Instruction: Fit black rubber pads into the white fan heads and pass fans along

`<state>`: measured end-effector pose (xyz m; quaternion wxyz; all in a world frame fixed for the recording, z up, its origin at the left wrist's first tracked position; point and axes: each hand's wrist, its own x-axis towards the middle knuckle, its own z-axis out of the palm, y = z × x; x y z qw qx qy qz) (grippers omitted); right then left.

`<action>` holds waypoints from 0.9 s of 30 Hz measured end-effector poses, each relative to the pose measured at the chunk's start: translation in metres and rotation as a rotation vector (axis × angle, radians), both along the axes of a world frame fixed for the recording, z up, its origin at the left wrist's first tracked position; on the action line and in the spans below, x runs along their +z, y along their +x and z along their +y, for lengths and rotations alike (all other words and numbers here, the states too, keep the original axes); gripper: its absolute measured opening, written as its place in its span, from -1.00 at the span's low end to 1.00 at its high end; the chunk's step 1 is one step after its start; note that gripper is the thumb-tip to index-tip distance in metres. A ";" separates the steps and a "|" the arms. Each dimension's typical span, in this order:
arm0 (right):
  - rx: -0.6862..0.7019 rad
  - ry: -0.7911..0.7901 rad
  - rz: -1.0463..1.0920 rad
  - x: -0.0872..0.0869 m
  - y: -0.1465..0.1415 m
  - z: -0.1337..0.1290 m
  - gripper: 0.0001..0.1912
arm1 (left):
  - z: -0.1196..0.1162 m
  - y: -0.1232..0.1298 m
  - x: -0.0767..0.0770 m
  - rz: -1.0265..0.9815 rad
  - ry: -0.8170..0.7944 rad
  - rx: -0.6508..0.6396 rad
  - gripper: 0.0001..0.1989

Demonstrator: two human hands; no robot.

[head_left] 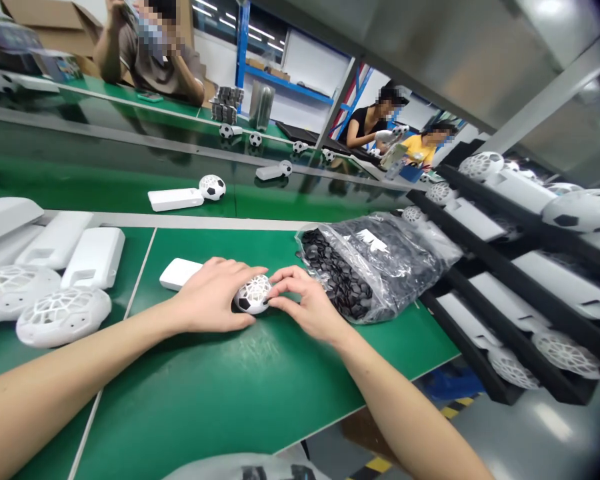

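On the green table lies a white handheld casing with a round soccer-ball head of white lattice and black patches. My left hand is wrapped over its neck, thumb and fingers around the head, hiding the middle of the casing. At the head's right side, my right hand has thumb and forefinger pinched together on a small black piece, touching the ball. Just right of this hand, a clear plastic bag lies open, with many small black pieces at its mouth.
More white casings with lattice heads lie at the left. Black racks of similar casings stand at the right. Beyond a pale rail, finished-looking casings lie on a dark green conveyor. Several people sit across it.
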<state>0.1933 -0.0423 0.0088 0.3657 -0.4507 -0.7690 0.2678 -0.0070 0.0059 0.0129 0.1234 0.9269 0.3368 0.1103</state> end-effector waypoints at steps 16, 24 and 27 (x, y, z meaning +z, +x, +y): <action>0.023 -0.034 0.093 -0.016 0.005 0.007 -0.93 | -0.008 0.009 -0.001 -0.061 0.016 0.125 -0.31; 0.014 -0.178 0.232 -0.023 0.002 0.005 -0.79 | -0.012 0.015 0.002 -0.074 -0.008 0.168 -0.52; 0.027 -0.300 0.342 -0.020 -0.005 0.003 -0.64 | -0.015 0.019 0.003 -0.086 -0.048 0.209 -0.55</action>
